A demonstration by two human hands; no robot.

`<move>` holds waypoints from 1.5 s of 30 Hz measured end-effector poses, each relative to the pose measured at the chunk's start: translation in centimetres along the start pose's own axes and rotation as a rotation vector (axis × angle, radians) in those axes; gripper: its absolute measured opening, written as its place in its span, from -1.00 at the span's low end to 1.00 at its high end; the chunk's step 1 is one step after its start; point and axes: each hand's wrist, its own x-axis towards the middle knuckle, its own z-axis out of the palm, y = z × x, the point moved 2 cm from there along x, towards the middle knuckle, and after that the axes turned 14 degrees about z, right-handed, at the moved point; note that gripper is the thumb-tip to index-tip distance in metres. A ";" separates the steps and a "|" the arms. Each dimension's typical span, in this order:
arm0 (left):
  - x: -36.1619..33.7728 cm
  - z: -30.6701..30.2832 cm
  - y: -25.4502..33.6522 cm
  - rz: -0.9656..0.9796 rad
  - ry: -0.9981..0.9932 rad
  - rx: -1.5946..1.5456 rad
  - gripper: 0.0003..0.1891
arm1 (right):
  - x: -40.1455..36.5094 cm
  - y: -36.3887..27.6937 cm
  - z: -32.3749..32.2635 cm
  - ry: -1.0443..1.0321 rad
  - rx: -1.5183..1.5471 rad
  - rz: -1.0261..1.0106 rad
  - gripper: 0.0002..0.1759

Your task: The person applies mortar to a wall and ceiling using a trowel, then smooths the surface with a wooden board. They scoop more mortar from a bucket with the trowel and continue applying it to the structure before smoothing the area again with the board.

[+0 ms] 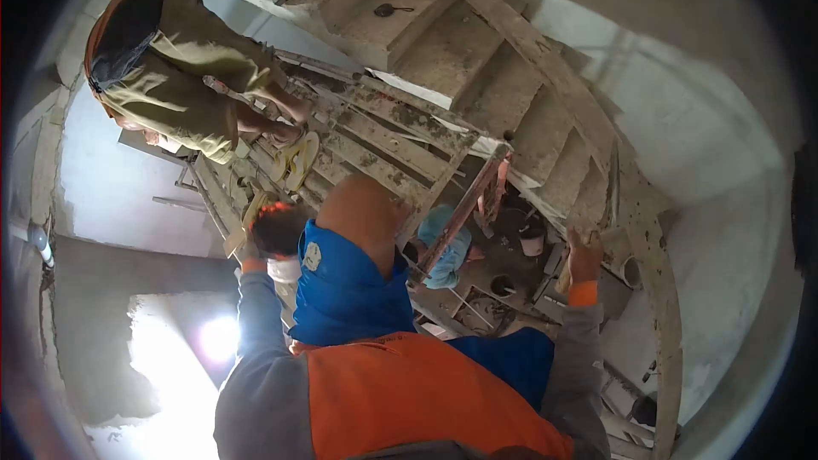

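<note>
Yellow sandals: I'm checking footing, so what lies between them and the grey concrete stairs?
Splattered wooden slats with gaps lie between the yellow sandals and the grey concrete stairs, in the head view.

Has stairs (439,55) across the upper middle of the frame, with a small tool (394,10) on one tread; shows scaffold planks (368,159) to their lower left, under sandals (303,156) and a person (187,60); shows a bucket (532,244) right of centre.

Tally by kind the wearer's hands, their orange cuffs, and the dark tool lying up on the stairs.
Hands: 2
Orange cuffs: 2
Dark tool on the stairs: 1
Total: 5
</note>
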 end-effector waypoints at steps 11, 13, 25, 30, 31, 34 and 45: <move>2.2 21.8 15.6 0.300 -0.161 0.086 -0.53 | -2.4 -3.7 0.3 0.058 0.076 0.011 -0.13; 5.2 26.4 15.9 0.399 -0.276 0.126 -0.48 | -1.5 -2.7 -0.8 0.008 0.079 -0.020 -0.26; 16.3 56.8 -0.8 0.279 -0.795 0.398 -0.44 | -5.6 -7.3 4.1 0.343 0.035 -0.109 -0.59; 16.8 64.8 -8.6 0.252 -0.906 0.585 -0.46 | -7.2 -8.0 11.1 0.430 -0.085 -0.008 -0.58; 18.0 66.4 -11.2 0.301 -0.936 0.542 -0.45 | -7.2 -8.0 12.5 0.447 -0.099 0.008 -0.57; 20.3 69.5 -14.1 0.391 -1.022 0.588 -0.40 | -7.6 -9.0 16.6 0.512 -0.218 0.056 -0.58; 27.7 73.3 -19.0 1.015 -1.576 0.904 -0.42 | 1.8 -9.4 27.6 0.481 -0.538 0.021 -0.63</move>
